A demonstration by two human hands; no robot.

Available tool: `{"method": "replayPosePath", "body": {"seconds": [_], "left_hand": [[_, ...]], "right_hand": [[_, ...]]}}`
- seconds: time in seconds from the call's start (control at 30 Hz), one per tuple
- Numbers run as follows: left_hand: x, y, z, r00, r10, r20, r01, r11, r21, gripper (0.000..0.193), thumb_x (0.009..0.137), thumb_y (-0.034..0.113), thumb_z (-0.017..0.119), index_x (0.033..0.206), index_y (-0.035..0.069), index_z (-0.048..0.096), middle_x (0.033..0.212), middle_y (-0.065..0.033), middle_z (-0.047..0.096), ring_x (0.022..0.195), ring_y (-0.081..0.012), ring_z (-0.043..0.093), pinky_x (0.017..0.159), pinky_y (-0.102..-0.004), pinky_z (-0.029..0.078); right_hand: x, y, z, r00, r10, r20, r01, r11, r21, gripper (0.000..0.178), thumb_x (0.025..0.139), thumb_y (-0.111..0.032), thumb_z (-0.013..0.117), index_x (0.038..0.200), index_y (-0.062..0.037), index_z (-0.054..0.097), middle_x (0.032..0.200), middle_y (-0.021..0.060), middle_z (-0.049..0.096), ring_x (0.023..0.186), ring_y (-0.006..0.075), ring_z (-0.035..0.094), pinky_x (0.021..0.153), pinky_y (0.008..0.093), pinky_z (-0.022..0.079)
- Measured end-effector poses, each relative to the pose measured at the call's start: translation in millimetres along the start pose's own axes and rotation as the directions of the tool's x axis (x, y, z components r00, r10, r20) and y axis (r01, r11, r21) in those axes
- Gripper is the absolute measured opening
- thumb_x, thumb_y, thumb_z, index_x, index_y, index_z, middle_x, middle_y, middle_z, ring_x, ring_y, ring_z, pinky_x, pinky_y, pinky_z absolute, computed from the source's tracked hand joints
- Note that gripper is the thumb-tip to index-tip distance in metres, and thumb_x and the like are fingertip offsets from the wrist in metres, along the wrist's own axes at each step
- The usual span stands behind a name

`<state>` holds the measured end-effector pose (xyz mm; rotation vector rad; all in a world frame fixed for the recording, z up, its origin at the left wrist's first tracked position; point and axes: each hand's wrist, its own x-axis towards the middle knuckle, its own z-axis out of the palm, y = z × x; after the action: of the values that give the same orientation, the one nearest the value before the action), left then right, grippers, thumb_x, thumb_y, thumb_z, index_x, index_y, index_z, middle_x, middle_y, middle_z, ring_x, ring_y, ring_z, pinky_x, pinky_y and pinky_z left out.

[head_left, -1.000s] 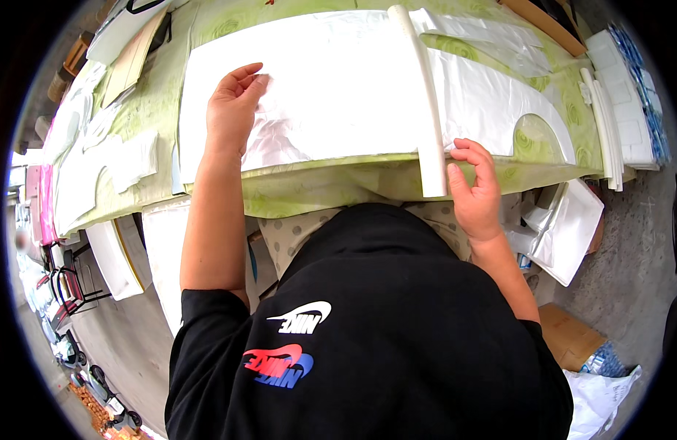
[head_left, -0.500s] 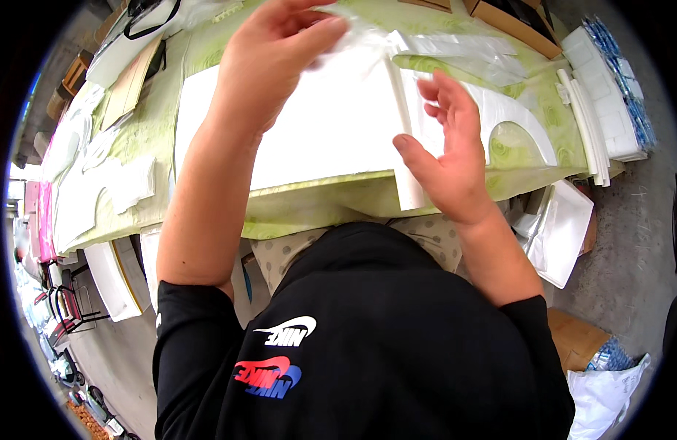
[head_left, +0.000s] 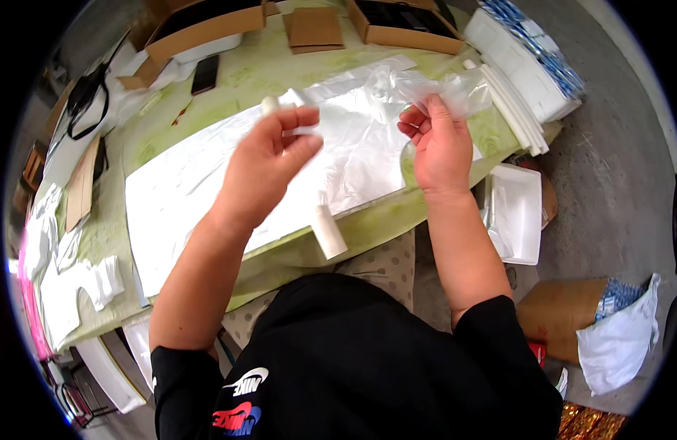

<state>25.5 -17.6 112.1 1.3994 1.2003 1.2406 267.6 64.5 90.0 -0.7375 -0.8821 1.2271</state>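
My right hand is closed on a crumpled piece of clear plastic film, its thumb and fingers pinching the edge. Beneath the hands, a large white sheet lies on the table, with shiny clear plastic over its right part. A white tube crosses the sheet; one end juts past the near table edge, and the other shows just beyond my left hand. My left hand hovers above the sheet near the tube, thumb and fingers apart with nothing visible between them.
A green patterned cloth covers the table. Open cardboard boxes and a phone are at the back. White tubes lie beside a white foam box on the right. White cutouts sit at left; a white bin is below right.
The view has swung to the right. My right hand, empty before, now pinches the clear plastic. My left hand has come down from the far side, away from the plastic.
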Motion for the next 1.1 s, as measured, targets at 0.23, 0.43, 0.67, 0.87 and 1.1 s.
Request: {"method": "replayPosePath", "body": {"seconds": [0.23, 0.43, 0.67, 0.87, 1.1], "left_hand": [[-12.6, -39.8, 45.4, 0.955, -0.052, 0.292, -0.151, 0.764, 0.627, 0.053, 0.086, 0.029, 0.08, 0.133, 0.011, 0.065, 0.136, -0.0129, 0.062, 0.124, -0.0326, 0.061, 0.103, -0.0417, 0.052], [6.5, -67.9, 74.8, 0.914, -0.085, 0.396, -0.272, 0.596, 0.756, 0.05, 0.085, 0.025, 0.079, 0.131, 0.011, 0.065, 0.131, -0.013, 0.063, 0.121, -0.0332, 0.062, 0.103, -0.0422, 0.052], [31.3, -89.3, 92.6, 0.887, -0.204, 0.415, -0.269, 0.501, 0.822, 0.038, 0.086, 0.027, 0.076, 0.119, 0.011, 0.069, 0.119, -0.0099, 0.066, 0.109, -0.0314, 0.067, 0.095, -0.0424, 0.055], [37.4, -97.2, 104.2, 0.898, -0.175, 0.403, -0.268, 0.51, 0.818, 0.024, 0.09, 0.03, 0.07, 0.105, 0.012, 0.074, 0.103, -0.0093, 0.071, 0.099, -0.031, 0.07, 0.088, -0.0424, 0.056], [44.8, -82.2, 98.6, 0.918, -0.339, 0.207, 0.102, 0.704, 0.703, 0.025, 0.095, 0.028, 0.06, 0.105, 0.011, 0.075, 0.102, -0.0122, 0.076, 0.094, -0.0328, 0.072, 0.085, -0.0423, 0.057]], "right_hand": [[39.3, 10.2, -60.9, 0.968, 0.087, -0.237, -0.083, 0.996, 0.026, 0.029, 0.104, -0.033, 0.061, 0.11, -0.0049, 0.057, 0.1, 0.0107, 0.064, 0.081, 0.0248, 0.064, 0.077, 0.0412, 0.056], [88.2, 21.2, -154.7, 0.838, 0.161, -0.521, -0.202, 0.979, -0.021, 0.033, 0.104, -0.038, 0.058, 0.117, -0.0074, 0.056, 0.105, 0.0099, 0.063, 0.082, 0.0241, 0.062, 0.075, 0.0398, 0.054], [52.0, 21.6, -169.6, 0.843, 0.125, -0.523, -0.161, 0.987, -0.024, 0.034, 0.104, -0.034, 0.059, 0.124, -0.0065, 0.055, 0.107, 0.0105, 0.062, 0.081, 0.0231, 0.061, 0.074, 0.0385, 0.053], [-31.8, 58.7, -151.1, 0.931, 0.167, -0.324, -0.242, 0.948, -0.208, 0.025, 0.105, -0.023, 0.061, 0.123, -0.0052, 0.06, 0.099, 0.0068, 0.065, 0.075, 0.0158, 0.062, 0.069, 0.0313, 0.053], [-107.6, 72.9, -109.4, 0.95, 0.293, -0.113, -0.313, 0.898, -0.309, 0.023, 0.104, -0.017, 0.062, 0.122, -0.0018, 0.061, 0.101, 0.0053, 0.066, 0.077, 0.0124, 0.062, 0.072, 0.0282, 0.054]]}}
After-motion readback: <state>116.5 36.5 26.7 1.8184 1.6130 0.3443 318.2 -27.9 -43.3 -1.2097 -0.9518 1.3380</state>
